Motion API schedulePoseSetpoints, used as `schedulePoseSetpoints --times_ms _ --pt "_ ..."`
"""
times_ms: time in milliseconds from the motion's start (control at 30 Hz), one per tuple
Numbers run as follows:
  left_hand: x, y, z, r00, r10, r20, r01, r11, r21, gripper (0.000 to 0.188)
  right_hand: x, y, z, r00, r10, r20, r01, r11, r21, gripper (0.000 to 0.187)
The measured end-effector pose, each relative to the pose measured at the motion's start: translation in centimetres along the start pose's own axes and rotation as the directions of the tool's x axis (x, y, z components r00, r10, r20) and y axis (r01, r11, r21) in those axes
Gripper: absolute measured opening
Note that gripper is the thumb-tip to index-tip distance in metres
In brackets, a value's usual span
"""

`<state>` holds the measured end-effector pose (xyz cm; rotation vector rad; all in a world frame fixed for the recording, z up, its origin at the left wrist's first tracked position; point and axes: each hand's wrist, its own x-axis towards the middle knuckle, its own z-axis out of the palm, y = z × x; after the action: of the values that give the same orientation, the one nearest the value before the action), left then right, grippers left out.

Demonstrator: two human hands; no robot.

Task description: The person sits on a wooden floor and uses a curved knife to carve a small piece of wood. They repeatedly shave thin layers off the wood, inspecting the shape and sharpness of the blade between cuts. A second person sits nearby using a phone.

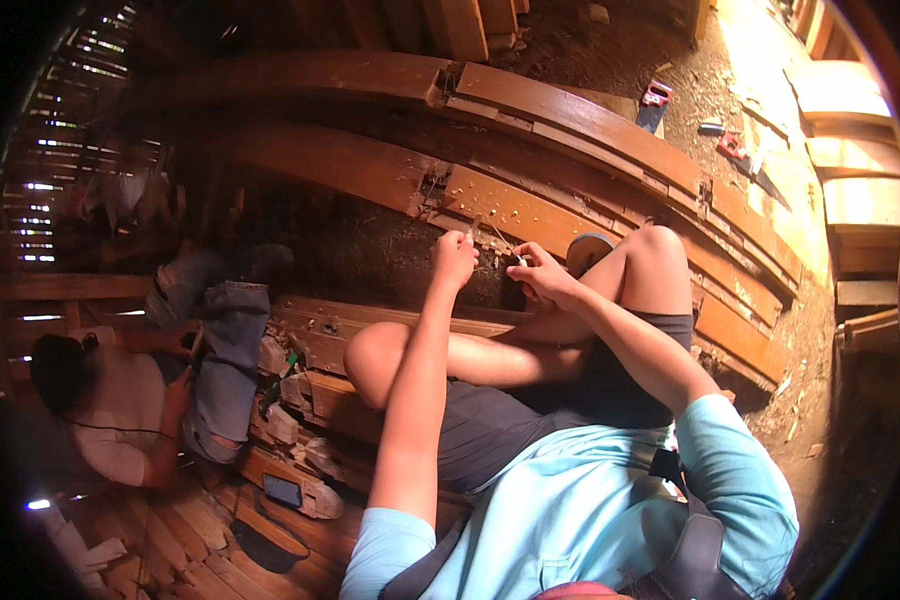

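My left hand (454, 260) is closed, fingers pinched around a small brown wooden piece (476, 224) that points upward. Opposite it, my right hand (542, 274) is closed on a thin, stick-like tool with a pale end (520, 261). Its slim tip reaches up toward the left hand; the exact kind is too small to make out. A narrow gap separates the two hands. Both are held over my crossed legs, in front of a long notched wooden beam (530, 205) scattered with pale chips.
Another notched beam (580, 115) lies beyond. Hand saws, one with a red handle (657, 94) and another red-handled saw (733, 148), rest on the dirt floor at right. At left sits a co-worker in jeans (225, 350). A phone (282, 490) lies on wood nearby.
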<state>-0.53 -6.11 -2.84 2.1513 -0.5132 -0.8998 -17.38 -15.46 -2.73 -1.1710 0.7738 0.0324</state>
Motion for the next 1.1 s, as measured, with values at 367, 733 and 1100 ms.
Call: schedulePoseSetpoints --times_ms 367,733,1100 --pt "2.9 -2.5 3.5 0.904 0.329 -0.271 -0.240 0.918 0.316 0.014 1.4 0.1 -1.4 0.997 0.069 -0.019 -0.070 0.992 -0.105 0.045" --pt "2.0 0.2 2.4 0.812 0.354 -0.464 -0.292 0.935 0.203 0.011 2.3 0.0 -1.7 0.761 -0.604 -0.237 0.206 0.571 -0.795 0.028" --pt "2.2 -0.6 3.2 0.896 0.256 -0.362 -0.094 0.908 0.408 0.012 0.9 0.3 -0.4 0.935 -0.345 -0.084 0.089 0.456 -0.886 0.032"
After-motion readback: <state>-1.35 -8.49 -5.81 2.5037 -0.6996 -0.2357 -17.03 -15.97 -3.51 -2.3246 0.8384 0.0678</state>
